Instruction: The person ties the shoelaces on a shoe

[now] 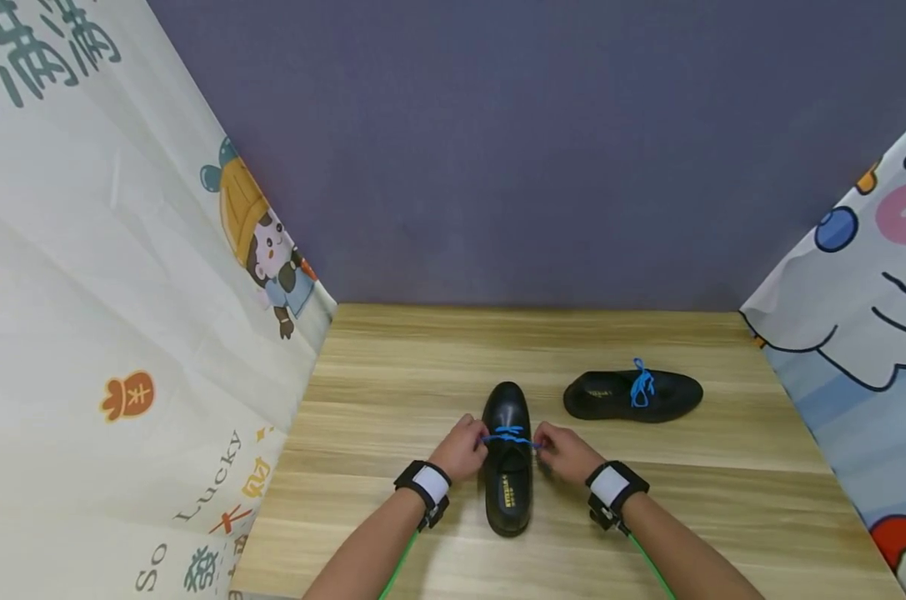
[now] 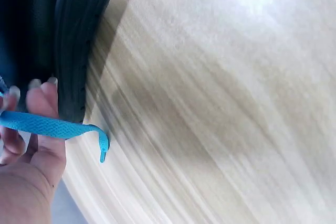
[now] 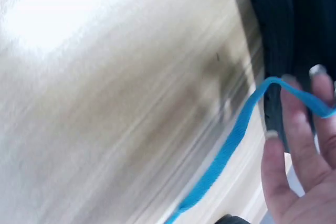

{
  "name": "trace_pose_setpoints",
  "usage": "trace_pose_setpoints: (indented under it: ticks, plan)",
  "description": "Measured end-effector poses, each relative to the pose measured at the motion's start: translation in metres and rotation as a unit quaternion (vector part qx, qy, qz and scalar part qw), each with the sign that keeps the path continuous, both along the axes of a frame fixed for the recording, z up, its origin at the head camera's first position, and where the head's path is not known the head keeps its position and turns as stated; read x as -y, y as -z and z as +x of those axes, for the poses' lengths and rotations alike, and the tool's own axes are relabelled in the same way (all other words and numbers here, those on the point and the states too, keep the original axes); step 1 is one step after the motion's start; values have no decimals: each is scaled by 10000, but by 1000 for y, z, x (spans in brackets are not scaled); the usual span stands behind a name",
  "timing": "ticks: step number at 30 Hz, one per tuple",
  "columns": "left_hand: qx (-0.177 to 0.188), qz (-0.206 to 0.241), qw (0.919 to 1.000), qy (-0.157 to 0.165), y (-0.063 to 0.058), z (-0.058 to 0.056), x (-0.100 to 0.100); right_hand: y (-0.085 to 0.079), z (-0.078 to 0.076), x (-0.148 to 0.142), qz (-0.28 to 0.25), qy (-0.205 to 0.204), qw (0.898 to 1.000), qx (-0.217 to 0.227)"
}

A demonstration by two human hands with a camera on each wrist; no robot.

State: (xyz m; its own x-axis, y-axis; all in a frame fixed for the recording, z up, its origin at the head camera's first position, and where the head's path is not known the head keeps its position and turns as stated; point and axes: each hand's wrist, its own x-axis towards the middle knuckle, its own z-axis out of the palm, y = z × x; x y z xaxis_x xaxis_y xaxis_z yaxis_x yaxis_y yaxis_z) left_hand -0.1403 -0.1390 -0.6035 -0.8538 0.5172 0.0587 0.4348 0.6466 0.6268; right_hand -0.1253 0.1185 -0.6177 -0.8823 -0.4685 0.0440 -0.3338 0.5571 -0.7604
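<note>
The tabletop (image 1: 377,375) leaves room leftward; the farther shoe (image 1: 673,396) obstructs beyond the right hand (image 1: 568,455).

Shoe (image 1: 508,460) left of another shoe (image 1: 610,404)

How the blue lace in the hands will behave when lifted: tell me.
The blue lace is probably floppy: its loose end bends over beside the left hand. Being a thin, flat band, it is likely light. Its woven texture suggests it may not slip easily.

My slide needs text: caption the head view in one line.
Left hand and right hand hold the blue lace of one black shoe, a second shoe lying crosswise to the right.
</note>
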Motion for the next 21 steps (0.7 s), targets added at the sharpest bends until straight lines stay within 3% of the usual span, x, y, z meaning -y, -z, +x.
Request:
trace_pose_setpoints:
  ticks: [9, 14, 21]
  plan:
    - [253, -123, 9996, -9, -8, -4, 5, -13, -3, -5, -198, 236, 9995, 13]
    - [233, -268, 9994, 31, -12, -5, 9, -24, -2, -7, -263, 166, 9993, 186]
    - [119, -206, 9996, 140, -19, -6, 13, -34, -2, -9, 9, 232, 9997, 24]
